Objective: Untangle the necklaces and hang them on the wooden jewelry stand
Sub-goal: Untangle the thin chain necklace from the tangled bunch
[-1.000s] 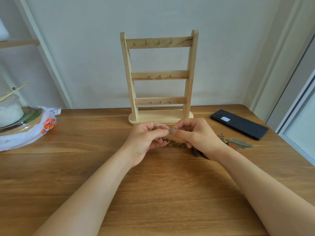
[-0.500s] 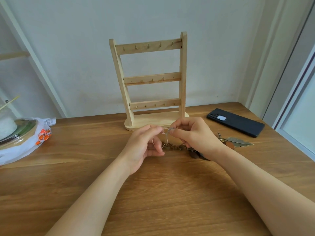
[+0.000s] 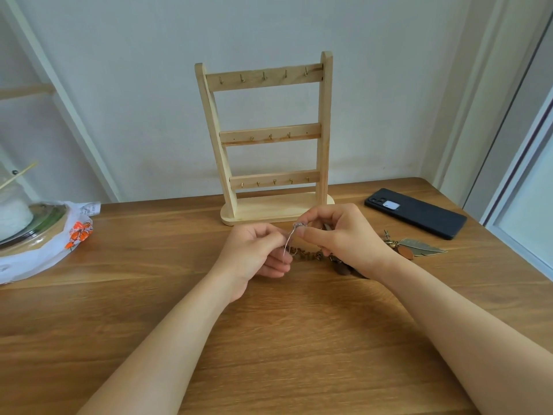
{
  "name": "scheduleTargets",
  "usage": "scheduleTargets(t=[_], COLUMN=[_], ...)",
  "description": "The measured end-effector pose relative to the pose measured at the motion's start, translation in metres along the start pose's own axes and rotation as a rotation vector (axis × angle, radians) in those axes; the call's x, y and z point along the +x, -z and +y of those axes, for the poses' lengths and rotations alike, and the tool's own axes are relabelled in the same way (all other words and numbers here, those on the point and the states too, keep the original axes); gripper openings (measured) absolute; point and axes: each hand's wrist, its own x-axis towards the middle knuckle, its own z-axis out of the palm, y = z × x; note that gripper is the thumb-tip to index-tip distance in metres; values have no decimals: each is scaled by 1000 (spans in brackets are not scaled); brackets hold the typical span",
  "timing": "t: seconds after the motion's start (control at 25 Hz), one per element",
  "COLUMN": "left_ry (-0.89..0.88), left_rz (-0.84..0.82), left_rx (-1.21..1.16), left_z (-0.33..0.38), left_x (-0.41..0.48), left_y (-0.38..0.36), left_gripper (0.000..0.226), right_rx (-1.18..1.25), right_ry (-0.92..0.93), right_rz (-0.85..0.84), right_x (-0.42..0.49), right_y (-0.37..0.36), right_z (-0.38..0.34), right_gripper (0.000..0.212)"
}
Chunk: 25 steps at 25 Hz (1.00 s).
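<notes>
A thin silver necklace (image 3: 289,238) is stretched between both hands just above the table. My left hand (image 3: 254,255) pinches its lower part, and my right hand (image 3: 338,238) pinches its bunched top end. Under the hands a darker bronze chain (image 3: 308,255) lies on the wood, with brown pendants (image 3: 342,268) partly hidden by my right wrist. A feather pendant (image 3: 419,247) lies to the right. The wooden jewelry stand (image 3: 269,139) is upright behind the hands, and nothing hangs on the small hooks of its three bars.
A black phone (image 3: 416,212) lies at the right rear of the wooden table (image 3: 269,339). At the left edge sits a plastic bag with orange print (image 3: 68,235) holding a lidded container. A white wall is close behind the stand.
The hands have drawn slightly apart, pulling the silver necklace into a taut strand between them. The view has shifted, so the stand appears further right.
</notes>
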Motion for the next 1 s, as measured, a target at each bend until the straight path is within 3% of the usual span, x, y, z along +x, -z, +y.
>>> scheduleTargets(t=[0.16, 0.28, 0.56, 1.0], left_ry=[-107, -196, -300, -398], left_rz=[238, 291, 222, 144], left_rx=[59, 114, -37, 208], left_z=[-4, -10, -3, -3], left_x=[8, 7, 5, 1], left_y=[5, 2, 8, 8], left_gripper=[17, 16, 11, 6], right_rx=[19, -35, -134, -174], right_ry=[-26, -22, -6, 84], right_rz=[-17, -66, -36, -27], right_x=[1, 0, 1, -1], right_y=[1, -2, -1, -4], right_z=[1, -1, 4, 3], right_gripper=[10, 11, 6, 10])
